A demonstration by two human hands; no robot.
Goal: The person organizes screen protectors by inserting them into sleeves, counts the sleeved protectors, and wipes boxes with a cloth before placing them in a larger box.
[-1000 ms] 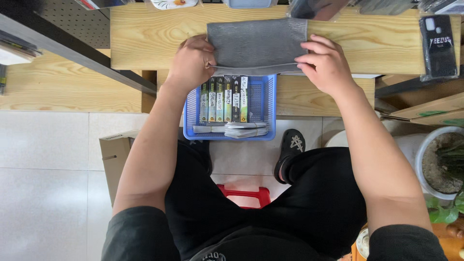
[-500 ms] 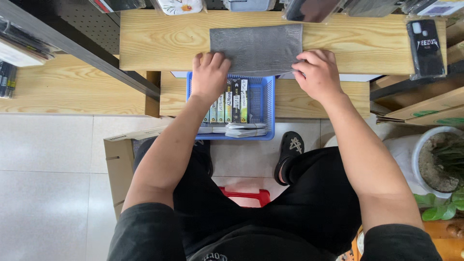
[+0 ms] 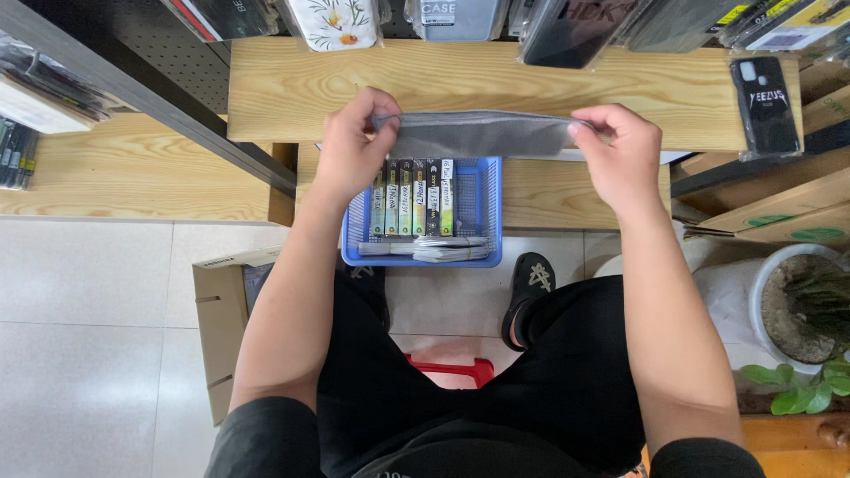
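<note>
The pale wooden worktop (image 3: 266,88) spans the upper frame. Below it at centre sits a blue basket (image 3: 482,204) of boxed items. My left hand (image 3: 350,150) and right hand (image 3: 620,155) each pinch one end of the grey cloth (image 3: 478,134), stretched at upper centre.

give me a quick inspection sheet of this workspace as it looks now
surface: light wooden shelf top, lower wooden ledge beneath it.
job's things: grey cloth, folded, held stretched by both ends above the blue basket.
clutter: upright packets and banded bundles in the basket; bagged phone cases along the shelf.
grips: left hand and right hand each pinch one end of the cloth.
cables: nothing seen.
surroundings: tiled floor, cardboard box, red stool, potted plant.
</note>
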